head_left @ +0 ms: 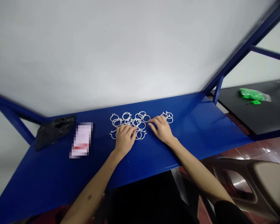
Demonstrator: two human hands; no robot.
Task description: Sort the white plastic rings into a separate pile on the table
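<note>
Several white plastic rings [128,119] lie spread flat on a blue table [196,130], close to the white wall. My left hand [124,138] rests palm down on the near rings, fingers stretched forward and slightly apart. My right hand [162,128] lies flat beside it, its fingertips reaching left toward the rings in the middle of the group. A smaller stack of white rings [168,117] sits just right of my right hand. Neither hand visibly grips a ring.
A black plastic bag [53,130] lies at the table's left, with a blurred pink-white packet [82,140] next to it. A dark table at the right holds a bag of green parts [253,95]. A beige plastic chair [254,183] stands lower right.
</note>
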